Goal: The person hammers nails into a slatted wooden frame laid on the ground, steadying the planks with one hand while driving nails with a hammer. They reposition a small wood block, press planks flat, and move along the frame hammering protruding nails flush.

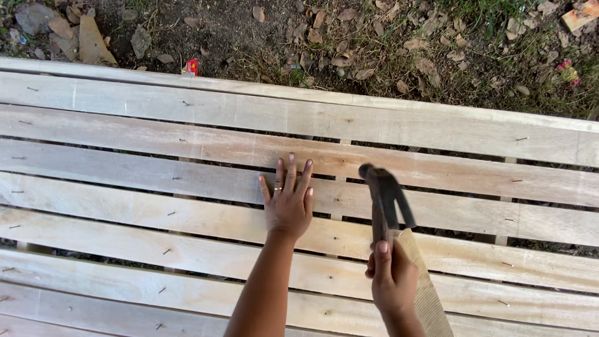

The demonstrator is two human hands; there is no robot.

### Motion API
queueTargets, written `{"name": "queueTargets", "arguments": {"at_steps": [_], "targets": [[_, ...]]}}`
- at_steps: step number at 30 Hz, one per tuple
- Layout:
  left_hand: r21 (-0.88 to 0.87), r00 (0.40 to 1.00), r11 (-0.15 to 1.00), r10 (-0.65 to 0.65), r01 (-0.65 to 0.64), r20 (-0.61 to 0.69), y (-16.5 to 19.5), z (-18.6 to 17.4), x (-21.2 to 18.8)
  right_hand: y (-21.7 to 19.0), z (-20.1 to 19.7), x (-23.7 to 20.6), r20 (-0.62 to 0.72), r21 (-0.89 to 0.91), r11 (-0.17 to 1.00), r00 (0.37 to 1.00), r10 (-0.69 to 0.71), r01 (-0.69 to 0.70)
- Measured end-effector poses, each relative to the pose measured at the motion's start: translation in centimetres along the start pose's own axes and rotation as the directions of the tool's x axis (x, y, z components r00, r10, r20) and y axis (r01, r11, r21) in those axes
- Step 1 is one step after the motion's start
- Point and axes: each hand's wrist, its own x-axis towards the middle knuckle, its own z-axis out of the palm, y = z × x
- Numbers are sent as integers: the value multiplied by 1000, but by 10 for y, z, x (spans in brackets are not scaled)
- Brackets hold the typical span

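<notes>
- the left hand [288,201] is lying flat and released on the wooden slats [187,218], palm down, fingers spread and pointing away from the person; it is gripping nothing.
- a ring [278,188] is showing on one finger of that hand.
- the right hand [392,279] is clenching around the handle of a claw hammer [382,196], thumb lying along the handle's upper side.
- the hammer is pointing away from the person, its dark metal head [374,175] hovering over the slats just to the right of the left hand's fingertips; whether it is touching the wood cannot be told.
- a narrow strip of wood [427,293] is showing beside and under the right hand, running down to the bottom edge.
- the pale slats are running left to right across the view with thin gaps between them, and small bent nails [167,251] are sticking up from several boards, mostly on the left side.
- beyond the far board, bare soil with dry leaves [349,56], stones and a small red wrapper [192,66] is lying on the ground.
</notes>
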Motion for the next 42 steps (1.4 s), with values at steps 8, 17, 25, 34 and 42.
{"name": "queueTargets", "arguments": {"at_steps": [8, 17, 25, 34, 42], "targets": [[-28, 999, 999, -20, 22, 47, 0, -3, -3, 5, 27, 42, -49, -225, 970, 993, -108, 94], [-36, 999, 999, -28, 29, 31, 0, -3, -9, 22, 10, 49, 186, 326, 897, 951, 248, -298], [-84, 999, 995, -46, 46, -4, -1, -9, -9, 29, -21, 8, -13, 365, 900, 965, 261, -238], [-111, 998, 992, -56, 53, -23, 2, -23, 5, 70, -78, -45, -141, -23, 983, 974, 179, -184], [-167, 995, 983, -70, 81, 72, 9, -42, 12, 41, -145, 75, -139, -821, 561, 913, -383, 111]]}}
